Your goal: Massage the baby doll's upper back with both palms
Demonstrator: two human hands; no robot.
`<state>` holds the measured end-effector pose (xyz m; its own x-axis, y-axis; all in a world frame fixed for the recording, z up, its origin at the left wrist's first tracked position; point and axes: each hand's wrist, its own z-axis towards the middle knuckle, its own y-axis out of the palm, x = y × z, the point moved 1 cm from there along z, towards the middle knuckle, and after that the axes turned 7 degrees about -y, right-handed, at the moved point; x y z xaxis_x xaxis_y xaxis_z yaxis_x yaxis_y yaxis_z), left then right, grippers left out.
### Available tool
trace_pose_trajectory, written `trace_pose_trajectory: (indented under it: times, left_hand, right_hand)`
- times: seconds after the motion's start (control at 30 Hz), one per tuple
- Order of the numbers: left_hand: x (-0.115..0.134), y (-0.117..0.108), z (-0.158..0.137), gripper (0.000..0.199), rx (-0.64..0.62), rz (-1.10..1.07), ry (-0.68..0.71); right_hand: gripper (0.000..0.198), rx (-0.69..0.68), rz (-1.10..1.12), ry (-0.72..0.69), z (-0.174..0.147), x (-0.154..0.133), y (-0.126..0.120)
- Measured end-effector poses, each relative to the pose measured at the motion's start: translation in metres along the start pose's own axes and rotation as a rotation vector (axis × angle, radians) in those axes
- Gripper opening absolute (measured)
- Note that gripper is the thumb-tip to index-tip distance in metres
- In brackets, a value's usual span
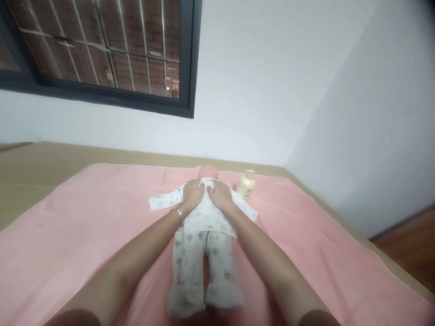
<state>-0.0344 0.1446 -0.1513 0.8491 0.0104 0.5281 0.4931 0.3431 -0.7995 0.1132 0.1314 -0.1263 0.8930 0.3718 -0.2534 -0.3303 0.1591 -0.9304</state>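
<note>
A baby doll lies stretched out on a pink blanket, its bald head [208,172] toward the wall. It wears a white printed long-sleeved top [206,217] and matching trousers [190,258], whose cuffs cover the feet. The sleeves spread out to both sides. My left hand [193,194], with a bracelet on the wrist, rests on the left of the doll's upper body. On the other side my right hand [220,194] lies the same way. Both hands are laid flat over the top, thumbs toward the middle, fingertips partly hidden at the shoulders.
A cream pump bottle [246,184] stands just right of the doll, near its sleeve. The pink blanket [108,199] covers most of a tan surface [68,156]. Beyond are a white wall [244,90] and a dark-framed barred window [188,59]. Brown floor [408,240] shows at right.
</note>
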Motion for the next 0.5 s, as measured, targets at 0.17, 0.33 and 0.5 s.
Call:
trace_pose_trajectory:
  times: [0.17, 0.33, 0.5]
  left_hand:
    - [-0.002, -0.002, -0.001, 0.039, -0.008, 0.032, 0.057]
    - [-0.006, -0.020, -0.025, 0.037, -0.039, 0.085, 0.131]
    - [-0.012, -0.060, -0.071, 0.043, -0.039, 0.092, 0.144]
  right_hand:
    - [0.053, -0.032, -0.011, -0.023, 0.000, 0.002, -0.004]
    - [0.048, -0.039, -0.039, -0.030, -0.023, -0.008, -0.014]
    - [0.049, -0.132, -0.092, -0.093, -0.082, -0.022, -0.050]
